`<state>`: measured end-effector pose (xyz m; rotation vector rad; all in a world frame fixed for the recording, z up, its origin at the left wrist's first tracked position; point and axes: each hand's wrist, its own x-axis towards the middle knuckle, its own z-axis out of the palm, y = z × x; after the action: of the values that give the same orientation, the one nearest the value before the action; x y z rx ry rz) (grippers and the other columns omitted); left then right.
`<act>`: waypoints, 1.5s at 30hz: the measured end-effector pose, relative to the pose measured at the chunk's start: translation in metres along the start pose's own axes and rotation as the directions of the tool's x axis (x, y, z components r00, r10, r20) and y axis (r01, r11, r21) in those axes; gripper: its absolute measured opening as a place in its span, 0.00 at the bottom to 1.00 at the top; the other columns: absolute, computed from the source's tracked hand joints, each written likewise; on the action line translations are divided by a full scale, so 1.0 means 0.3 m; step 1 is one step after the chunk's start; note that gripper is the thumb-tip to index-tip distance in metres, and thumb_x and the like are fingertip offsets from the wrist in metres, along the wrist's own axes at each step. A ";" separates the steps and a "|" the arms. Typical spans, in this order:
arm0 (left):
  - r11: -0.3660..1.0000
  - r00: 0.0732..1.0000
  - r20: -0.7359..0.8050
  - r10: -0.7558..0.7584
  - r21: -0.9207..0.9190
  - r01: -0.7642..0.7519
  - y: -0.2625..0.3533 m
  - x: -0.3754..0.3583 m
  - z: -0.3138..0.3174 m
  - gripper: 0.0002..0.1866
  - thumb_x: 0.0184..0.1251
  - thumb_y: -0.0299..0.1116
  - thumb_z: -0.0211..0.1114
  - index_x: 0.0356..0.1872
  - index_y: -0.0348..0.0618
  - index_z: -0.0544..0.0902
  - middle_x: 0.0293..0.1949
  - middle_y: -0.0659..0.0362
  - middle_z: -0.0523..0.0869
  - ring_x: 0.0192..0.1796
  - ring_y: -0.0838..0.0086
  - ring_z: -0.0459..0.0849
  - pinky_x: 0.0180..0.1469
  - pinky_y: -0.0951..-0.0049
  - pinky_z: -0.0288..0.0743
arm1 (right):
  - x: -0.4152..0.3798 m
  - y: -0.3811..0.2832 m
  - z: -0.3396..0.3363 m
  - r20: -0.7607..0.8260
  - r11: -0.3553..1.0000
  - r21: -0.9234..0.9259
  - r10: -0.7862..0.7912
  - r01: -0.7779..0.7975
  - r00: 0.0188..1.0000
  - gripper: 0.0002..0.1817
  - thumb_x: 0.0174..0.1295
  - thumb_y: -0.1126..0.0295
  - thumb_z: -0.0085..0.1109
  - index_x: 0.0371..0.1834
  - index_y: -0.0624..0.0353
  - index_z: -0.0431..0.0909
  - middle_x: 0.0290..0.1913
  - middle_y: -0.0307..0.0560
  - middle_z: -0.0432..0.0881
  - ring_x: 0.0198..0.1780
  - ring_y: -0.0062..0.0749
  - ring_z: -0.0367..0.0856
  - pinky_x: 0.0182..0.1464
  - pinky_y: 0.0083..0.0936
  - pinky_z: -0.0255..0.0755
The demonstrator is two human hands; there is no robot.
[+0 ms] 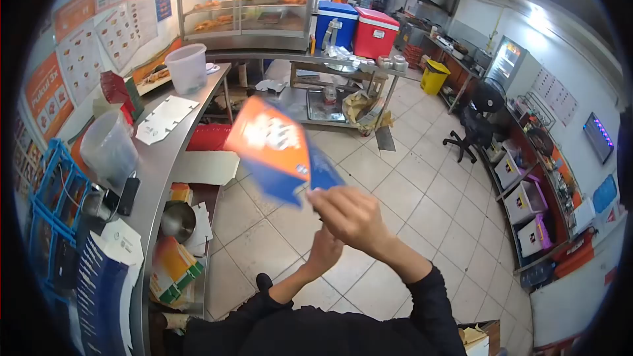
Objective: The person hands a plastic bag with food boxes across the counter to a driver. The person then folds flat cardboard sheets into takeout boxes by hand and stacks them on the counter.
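Observation:
An orange and blue printed cardboard food carton [277, 148], partly folded and smeared by motion, is held up in front of me over the tiled floor. My right hand [349, 216] is closed on its lower right corner, thumb and fingers pinching the blue edge. Just beneath, my left hand [324, 250] is raised close against the right hand, its fingers mostly hidden behind it.
On the steel counter [173, 133] at left are a flat white carton [166, 118], clear plastic tubs [186, 69] and a stack of blue cartons [102, 296]. A glass food warmer [245, 3] stands ahead, beside blue and red coolers [376, 31]. A swivel chair [471, 122] is at right.

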<state>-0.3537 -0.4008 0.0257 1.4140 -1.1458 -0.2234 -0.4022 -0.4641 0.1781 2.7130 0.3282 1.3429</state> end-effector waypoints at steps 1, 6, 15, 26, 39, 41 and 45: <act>0.997 0.996 -0.089 0.016 -0.074 -0.023 0.002 0.022 -0.028 0.15 0.56 0.27 0.54 0.44 0.32 0.66 0.27 0.44 0.78 0.32 0.46 0.77 0.31 0.57 0.70 | -0.003 0.010 0.013 -0.003 1.000 -0.014 0.011 -0.011 1.000 0.12 0.43 0.74 0.60 0.34 0.59 0.78 0.28 0.37 0.79 0.29 0.27 0.78 0.30 0.20 0.73; 0.947 0.985 -0.131 -0.111 -0.314 0.065 -0.226 0.101 -0.238 0.12 0.57 0.28 0.55 0.41 0.32 0.70 0.28 0.50 0.79 0.32 0.60 0.79 0.30 0.66 0.71 | -0.022 0.071 0.153 -0.128 0.981 -0.027 -0.193 0.191 0.973 0.08 0.43 0.73 0.58 0.29 0.61 0.79 0.30 0.42 0.80 0.31 0.28 0.80 0.29 0.20 0.74; 0.858 0.988 0.091 -0.122 -0.490 0.151 -0.396 0.255 -0.393 0.12 0.60 0.26 0.55 0.44 0.33 0.70 0.34 0.53 0.79 0.39 0.70 0.77 0.37 0.73 0.72 | 0.154 0.068 0.417 0.008 0.998 -0.063 0.016 -0.016 1.000 0.06 0.41 0.76 0.60 0.24 0.61 0.75 0.26 0.41 0.75 0.27 0.27 0.76 0.24 0.19 0.71; 0.966 0.920 0.383 0.081 -0.259 0.023 -0.347 0.579 -0.686 0.34 0.45 0.47 0.69 0.49 0.33 0.71 0.42 0.53 0.79 0.45 0.67 0.78 0.47 0.69 0.72 | 0.318 0.212 0.435 0.522 0.815 0.159 0.410 -0.557 0.748 0.24 0.43 0.61 0.64 0.48 0.44 0.73 0.54 0.55 0.69 0.45 0.48 0.75 0.45 0.33 0.71; 0.748 0.747 0.442 0.497 0.219 -0.627 -0.569 0.615 -0.628 0.31 0.40 0.22 0.59 0.54 0.37 0.69 0.54 0.47 0.71 0.54 0.59 0.73 0.50 0.67 0.71 | 0.216 0.677 0.615 0.545 0.154 0.537 0.687 -0.829 0.481 0.28 0.55 0.65 0.55 0.60 0.57 0.61 0.51 0.51 0.71 0.47 0.26 0.73 0.46 0.21 0.67; 0.956 0.966 0.140 0.217 0.172 -0.240 -0.589 0.648 -0.598 0.11 0.56 0.21 0.55 0.42 0.33 0.75 0.39 0.51 0.80 0.39 0.67 0.80 0.35 0.74 0.73 | 0.210 0.684 0.683 0.363 0.027 0.853 0.686 -0.521 0.630 0.24 0.57 0.66 0.53 0.58 0.58 0.63 0.62 0.51 0.60 0.60 0.34 0.63 0.55 0.31 0.64; 0.923 0.956 -0.294 0.022 -0.362 -0.133 -0.374 0.861 -0.614 0.07 0.64 0.29 0.53 0.35 0.35 0.75 0.31 0.63 0.77 0.33 0.80 0.74 0.36 0.79 0.68 | 0.196 0.601 0.845 0.114 0.782 0.581 0.197 -0.226 0.974 0.21 0.46 0.69 0.62 0.47 0.49 0.72 0.63 0.54 0.59 0.64 0.52 0.55 0.64 0.46 0.50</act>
<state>-0.0396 -0.4946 0.1012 1.0156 -0.8621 -0.1666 -0.1393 -0.6235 0.1023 3.3833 0.5305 1.4136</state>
